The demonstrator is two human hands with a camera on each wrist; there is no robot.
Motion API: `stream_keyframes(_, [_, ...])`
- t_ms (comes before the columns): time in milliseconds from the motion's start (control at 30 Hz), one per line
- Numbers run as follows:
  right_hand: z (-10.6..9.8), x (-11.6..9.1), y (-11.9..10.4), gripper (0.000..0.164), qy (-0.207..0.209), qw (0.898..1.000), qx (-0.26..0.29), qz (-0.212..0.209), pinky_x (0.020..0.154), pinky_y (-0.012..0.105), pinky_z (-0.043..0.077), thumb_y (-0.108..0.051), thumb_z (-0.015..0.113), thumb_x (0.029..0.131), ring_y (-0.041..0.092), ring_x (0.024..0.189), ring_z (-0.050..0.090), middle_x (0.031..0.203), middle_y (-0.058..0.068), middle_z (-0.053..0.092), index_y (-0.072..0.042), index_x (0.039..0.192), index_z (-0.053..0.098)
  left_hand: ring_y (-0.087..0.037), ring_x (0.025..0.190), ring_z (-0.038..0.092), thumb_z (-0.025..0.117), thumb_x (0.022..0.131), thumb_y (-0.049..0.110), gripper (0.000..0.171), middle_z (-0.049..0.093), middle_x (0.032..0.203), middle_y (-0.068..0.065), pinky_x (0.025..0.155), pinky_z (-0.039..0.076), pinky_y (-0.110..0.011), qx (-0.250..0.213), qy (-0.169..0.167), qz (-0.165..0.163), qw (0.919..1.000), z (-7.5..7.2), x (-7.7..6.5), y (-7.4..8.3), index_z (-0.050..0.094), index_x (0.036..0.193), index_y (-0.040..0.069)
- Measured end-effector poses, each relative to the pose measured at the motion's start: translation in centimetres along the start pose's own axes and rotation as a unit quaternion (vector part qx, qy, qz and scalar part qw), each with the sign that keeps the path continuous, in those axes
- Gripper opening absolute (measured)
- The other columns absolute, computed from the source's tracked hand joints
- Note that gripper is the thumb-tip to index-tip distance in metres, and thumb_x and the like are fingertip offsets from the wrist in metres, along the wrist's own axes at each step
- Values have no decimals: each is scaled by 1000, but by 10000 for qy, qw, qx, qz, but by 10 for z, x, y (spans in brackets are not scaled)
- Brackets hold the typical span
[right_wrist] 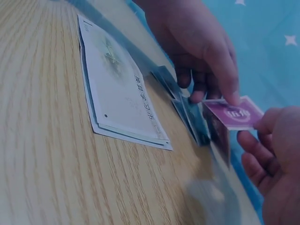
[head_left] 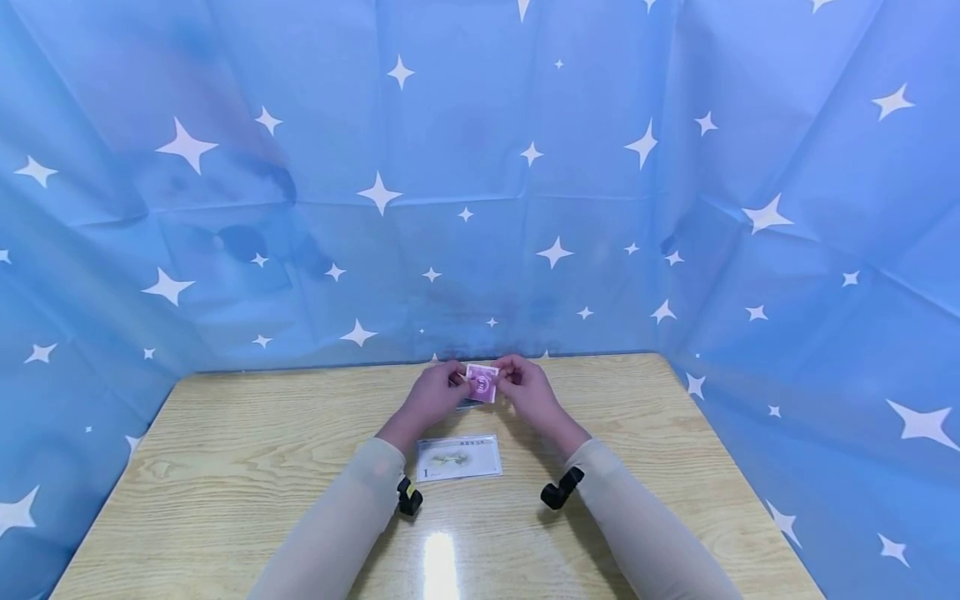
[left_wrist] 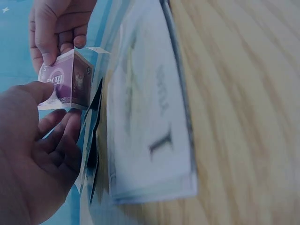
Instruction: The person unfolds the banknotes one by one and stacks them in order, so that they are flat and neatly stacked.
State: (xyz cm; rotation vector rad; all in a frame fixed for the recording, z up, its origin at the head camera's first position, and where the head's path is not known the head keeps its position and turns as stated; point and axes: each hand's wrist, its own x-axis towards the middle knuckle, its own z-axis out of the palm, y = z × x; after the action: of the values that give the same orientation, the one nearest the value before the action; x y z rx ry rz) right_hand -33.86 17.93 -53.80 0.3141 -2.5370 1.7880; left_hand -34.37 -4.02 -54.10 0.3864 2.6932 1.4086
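A folded purple banknote [head_left: 482, 383] is held between both hands near the table's far edge. My left hand [head_left: 437, 395] pinches it with the thumb on its printed face. From the other side, my right hand [head_left: 527, 390] pinches its edge between thumb and fingers. The left wrist view shows the crease of the purple note standing upright, with two faces at an angle. Below the hands, folded teal notes [right_wrist: 192, 117] rest on the table, partly hidden in the head view. Closer to me lies a small stack of pale 1 yuan notes [head_left: 459, 458], flat and apart from both hands.
The wood-grain table [head_left: 247, 483] spreads to both sides. A blue curtain with white stars [head_left: 465, 275] hangs right behind its far edge and along both sides. Black wrist cameras [head_left: 409, 497] sit at both cuffs.
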Motion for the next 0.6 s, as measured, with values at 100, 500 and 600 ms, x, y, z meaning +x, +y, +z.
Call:
stream_keyframes(100, [1, 0, 0, 18, 2, 10000, 41, -51, 68, 24, 50, 2, 70, 104, 18, 85, 58, 99, 8, 65, -4, 120, 73, -18, 88, 64, 76, 105, 19, 27, 72, 104, -5, 79, 57, -36, -270, -71, -3, 9996, 1, 1, -1, 71, 126, 4])
stream_keyframes(500, [2, -2, 2, 16, 183, 9998, 71, -56, 65, 23, 49, 4, 71, 102, 19, 82, 58, 98, 11, 66, -1, 117, 73, -18, 99, 69, 78, 103, 7, 17, 73, 108, -4, 91, 61, -38, -700, 70, -52, 9975, 6, 0, -3, 76, 120, 7])
stream_keyframes(600, [2, -2, 3, 12, 238, 9997, 12, -42, 64, 23, 49, 2, 71, 103, 17, 81, 58, 96, 9, 66, -1, 115, 73, -18, 99, 68, 77, 103, 5, 18, 72, 109, -4, 89, 61, -37, -725, 144, -95, 9972, 6, 0, -3, 76, 121, 8])
